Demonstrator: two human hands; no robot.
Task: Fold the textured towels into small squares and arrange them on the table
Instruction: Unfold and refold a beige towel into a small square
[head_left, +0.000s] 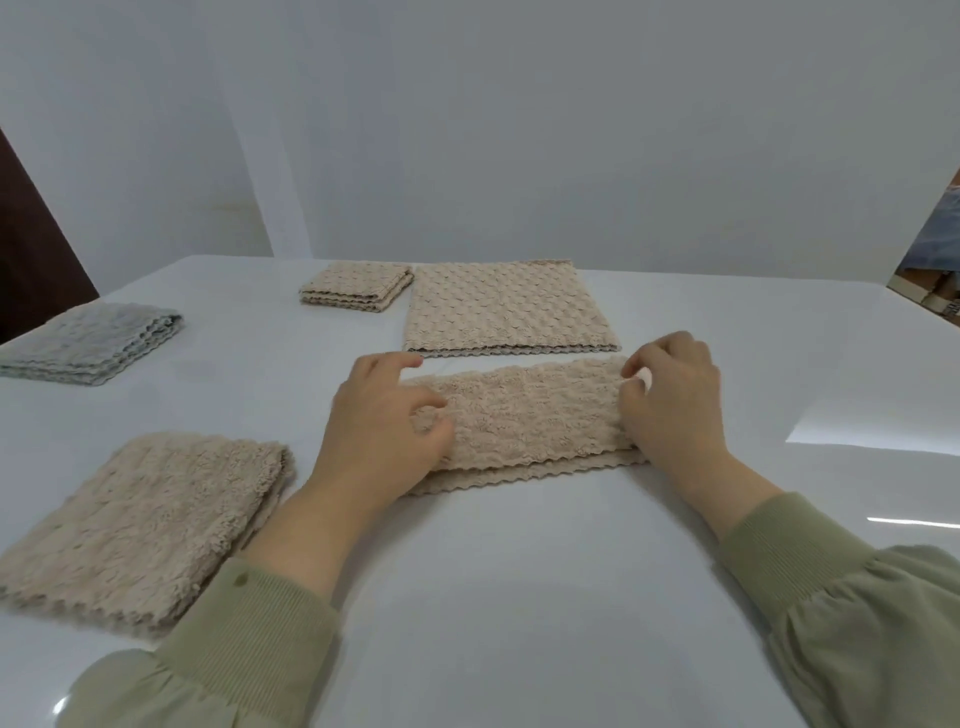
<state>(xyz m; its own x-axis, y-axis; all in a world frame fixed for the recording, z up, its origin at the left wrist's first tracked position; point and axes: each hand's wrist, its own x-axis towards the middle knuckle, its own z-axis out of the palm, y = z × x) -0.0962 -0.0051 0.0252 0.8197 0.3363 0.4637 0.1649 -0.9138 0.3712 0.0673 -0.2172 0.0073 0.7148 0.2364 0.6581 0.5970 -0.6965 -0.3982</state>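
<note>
A beige textured towel (524, 421) lies folded into a long strip across the middle of the white table (519, 597). My left hand (379, 431) pinches its left end with curled fingers. My right hand (675, 410) pinches the right end, thumb and fingers curled on the top layer. Behind it lies a larger beige towel (504, 312), spread flat. A small folded beige square (358, 286) sits at the back. Another folded beige towel (145, 525) rests at the front left.
A folded grey towel (88, 345) lies at the far left edge of the table. A white wall stands close behind the table. Dark furniture shows at the left, clutter at the far right.
</note>
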